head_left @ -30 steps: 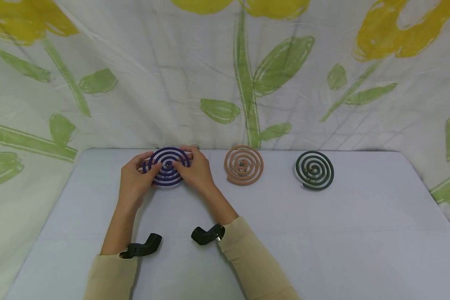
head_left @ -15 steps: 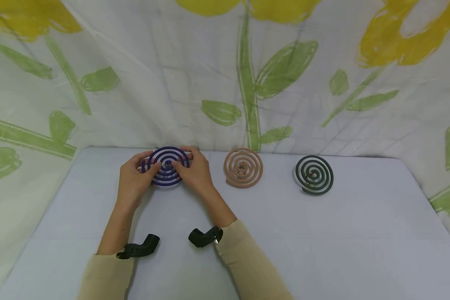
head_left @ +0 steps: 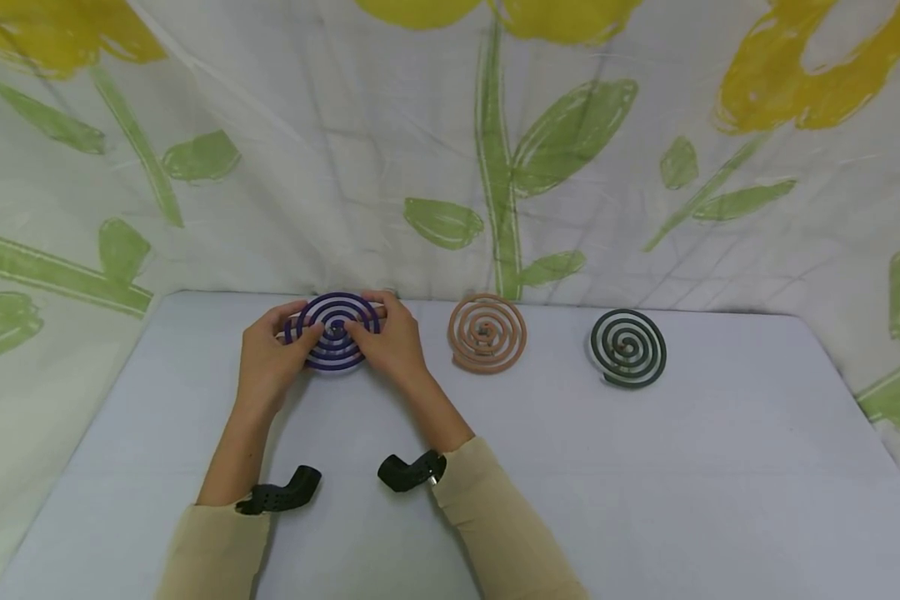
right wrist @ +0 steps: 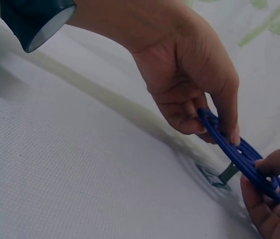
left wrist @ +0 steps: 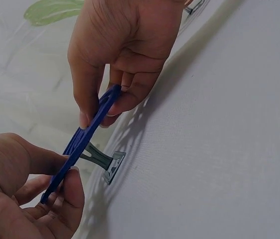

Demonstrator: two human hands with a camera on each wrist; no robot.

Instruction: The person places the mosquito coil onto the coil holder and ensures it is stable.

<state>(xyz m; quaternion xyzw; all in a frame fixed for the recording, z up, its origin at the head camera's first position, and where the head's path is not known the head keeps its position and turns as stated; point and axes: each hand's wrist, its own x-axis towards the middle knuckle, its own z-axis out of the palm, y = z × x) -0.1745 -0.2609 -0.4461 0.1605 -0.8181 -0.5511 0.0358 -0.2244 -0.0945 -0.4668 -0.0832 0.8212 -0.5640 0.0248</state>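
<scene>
A dark blue mosquito coil [head_left: 337, 327] is raised above the table at its far left. My left hand [head_left: 270, 354] pinches its left side, thumb on top and fingers beneath. From the right, my right hand [head_left: 397, 343] holds the coil the same way, its thumb close to the centre. Under the coil, the left wrist view shows a small metal stand [left wrist: 99, 158] with its base on the white table. The right wrist view also has this stand [right wrist: 227, 175] below the tilted coil [right wrist: 234, 154]; the exact contact at the coil's centre is hidden.
An orange-brown mosquito coil [head_left: 487, 368] sits right of my hands, and a dark green one [head_left: 627, 345] farther right. Stand parts show through both. Behind the white table [head_left: 645, 483] hangs a flower-patterned cloth [head_left: 330, 167].
The head view has shifted slightly, so the table and other coils appear a little lower on the right. My hands keep their hold on the blue mosquito coil with no clear movement.
</scene>
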